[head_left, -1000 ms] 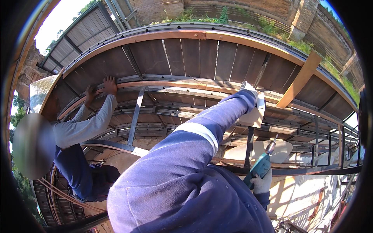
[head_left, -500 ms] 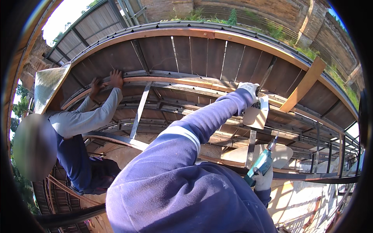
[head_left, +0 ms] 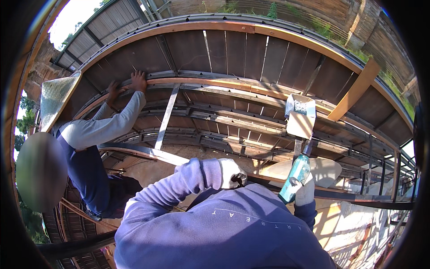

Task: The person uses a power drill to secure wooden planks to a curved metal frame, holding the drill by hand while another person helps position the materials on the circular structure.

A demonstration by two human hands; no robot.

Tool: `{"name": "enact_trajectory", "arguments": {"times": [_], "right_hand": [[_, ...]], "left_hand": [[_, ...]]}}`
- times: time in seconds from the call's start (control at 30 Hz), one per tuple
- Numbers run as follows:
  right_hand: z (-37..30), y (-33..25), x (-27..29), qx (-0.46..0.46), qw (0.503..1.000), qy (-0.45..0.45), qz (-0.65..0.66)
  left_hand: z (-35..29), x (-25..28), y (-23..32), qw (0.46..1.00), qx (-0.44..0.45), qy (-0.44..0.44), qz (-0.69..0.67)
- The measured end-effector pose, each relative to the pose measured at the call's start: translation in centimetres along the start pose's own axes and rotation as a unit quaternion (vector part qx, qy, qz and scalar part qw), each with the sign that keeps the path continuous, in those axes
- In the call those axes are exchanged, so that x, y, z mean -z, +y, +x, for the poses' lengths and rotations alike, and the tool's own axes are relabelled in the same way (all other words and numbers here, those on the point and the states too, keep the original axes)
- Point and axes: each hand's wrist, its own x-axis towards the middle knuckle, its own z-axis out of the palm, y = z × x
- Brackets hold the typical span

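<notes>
My right hand (head_left: 305, 190), in a white glove, grips a teal power drill (head_left: 296, 175) whose dark chuck points up and away. Close in front of my chest is my left hand (head_left: 232, 173), in a white glove with dark fingertips. Its fingers are curled, and what they may hold is hidden. Beyond the drill, an open cardboard box (head_left: 301, 125) of small greyish pieces, too fine to name, rests against the metal rails (head_left: 251, 102).
At left another person (head_left: 85, 166) has both bare hands on a long curved wooden strip (head_left: 197, 81). A wooden board (head_left: 356, 89) slants across at right. A light post (head_left: 168, 115) stands near the co-worker, and dark panels (head_left: 188, 51) line the far side.
My left hand has come back from the box to my chest, uncovering the box's opening. The drill has tilted slightly and appears nearer the box. The co-worker's hands stay on the strip.
</notes>
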Motion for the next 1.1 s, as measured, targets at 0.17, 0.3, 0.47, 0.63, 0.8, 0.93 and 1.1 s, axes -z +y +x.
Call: {"name": "enact_trajectory", "arguments": {"times": [0.17,0.3,0.47,0.63,0.8,0.93,1.1], "right_hand": [[0.3,0.9,-1.4,-0.013,0.996,-0.079,-0.043],[-0.3,2.1,-3.2,0.009,0.992,-0.104,-0.067],[-2.3,-0.1,-8.1,-0.028,0.991,-0.119,-0.057],[-4.1,-0.2,-14.4,-0.033,0.988,-0.153,-0.005],[-6.8,0.5,-21.6,-0.010,0.980,-0.199,0.024],[-10.3,-2.7,-26.9,-0.073,0.982,-0.163,0.056],[-12.8,-1.6,-28.2,-0.081,0.987,-0.138,-0.005]], "left_hand": [[-3.5,-2.4,-2.9,0.999,0.025,-0.019,-0.021],[-4.9,-3.7,-5.8,0.999,0.007,-0.028,-0.044],[-10.4,-1.9,-7.7,0.928,-0.044,0.027,-0.370],[-14.1,-1.3,-10.7,0.812,-0.169,0.155,-0.537],[-14.9,-1.7,-13.4,0.613,-0.225,0.178,-0.736],[-16.9,-1.8,-17.8,0.600,-0.236,0.138,-0.752],[-18.3,-0.5,-18.2,0.597,-0.244,0.090,-0.759]]}}
